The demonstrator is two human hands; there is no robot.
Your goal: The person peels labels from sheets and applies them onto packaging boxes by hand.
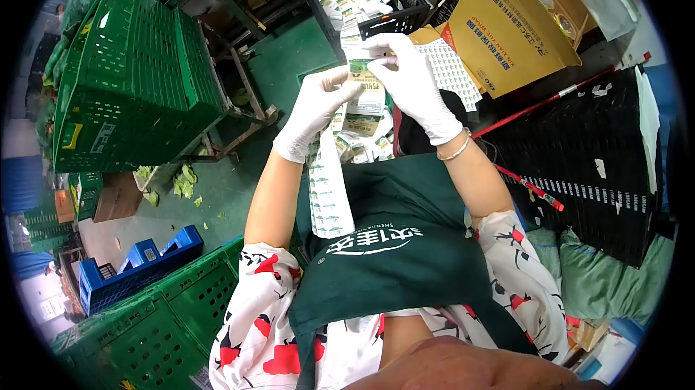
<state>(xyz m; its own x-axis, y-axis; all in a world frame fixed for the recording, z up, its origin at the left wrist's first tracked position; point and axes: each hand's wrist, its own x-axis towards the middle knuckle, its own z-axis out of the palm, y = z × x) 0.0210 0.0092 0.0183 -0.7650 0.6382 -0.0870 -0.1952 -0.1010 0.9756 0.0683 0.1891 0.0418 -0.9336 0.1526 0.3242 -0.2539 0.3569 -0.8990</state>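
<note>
My left hand [318,106], in a white glove, pinches the left edge of a strip of printed labels [367,93]. On the strip's right side is my right hand [411,86], also gloved, its fingers bent in at the upper part of the strip. A sheet of small green-printed stickers [329,191] hangs below my left wrist over the dark green apron [394,245]. Beneath the hands lies a pile of labels [360,145]. Another sticker sheet [450,71] rests right of my right hand.
Black crate [402,17] with many labels lies ahead. Stacked green crates [127,79] stand left, a green crate [152,325] and blue crate [137,267] lower left. At right are a yellow carton [507,35], black crates [579,166] and a red pole [528,189].
</note>
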